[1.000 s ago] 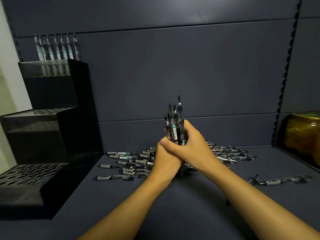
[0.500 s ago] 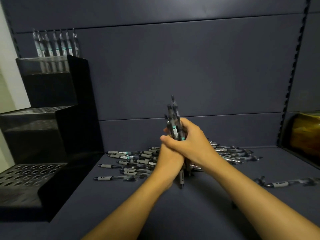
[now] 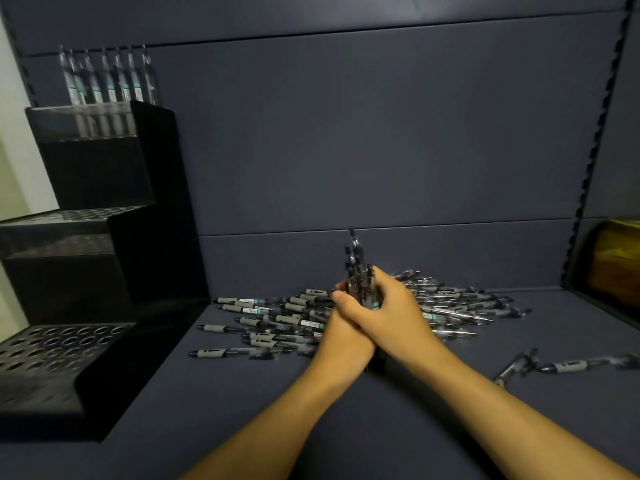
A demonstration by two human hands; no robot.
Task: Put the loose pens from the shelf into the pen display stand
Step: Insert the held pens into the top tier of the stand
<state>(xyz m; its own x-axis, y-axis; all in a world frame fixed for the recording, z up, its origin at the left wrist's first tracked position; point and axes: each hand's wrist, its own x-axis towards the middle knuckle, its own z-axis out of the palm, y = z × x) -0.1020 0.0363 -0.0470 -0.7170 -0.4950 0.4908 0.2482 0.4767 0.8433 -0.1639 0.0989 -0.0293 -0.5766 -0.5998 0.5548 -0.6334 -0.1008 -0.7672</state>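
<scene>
Both hands clasp an upright bundle of pens (image 3: 356, 268) over the middle of the shelf. My right hand (image 3: 394, 313) wraps it from the right and my left hand (image 3: 346, 336) grips it from the left, partly under the right. The bundle's lower tips are hidden behind my hands near the shelf floor. A pile of loose pens (image 3: 273, 320) with grey grips lies behind and on both sides of my hands. The black three-tier pen display stand (image 3: 104, 271) is at the left, with several pens (image 3: 107, 81) upright in its top tier.
Two stray pens (image 3: 568, 365) lie on the shelf floor at the right. A yellow-brown container (image 3: 616, 261) sits past the right shelf divider. The stand's bottom tier (image 3: 59, 344) shows rows of open holes. The dark back panel (image 3: 346, 150) closes the shelf behind.
The bundle of pens has come down between my hands, with its lower ends now hidden low by the shelf floor. Both hands stay clasped round it.
</scene>
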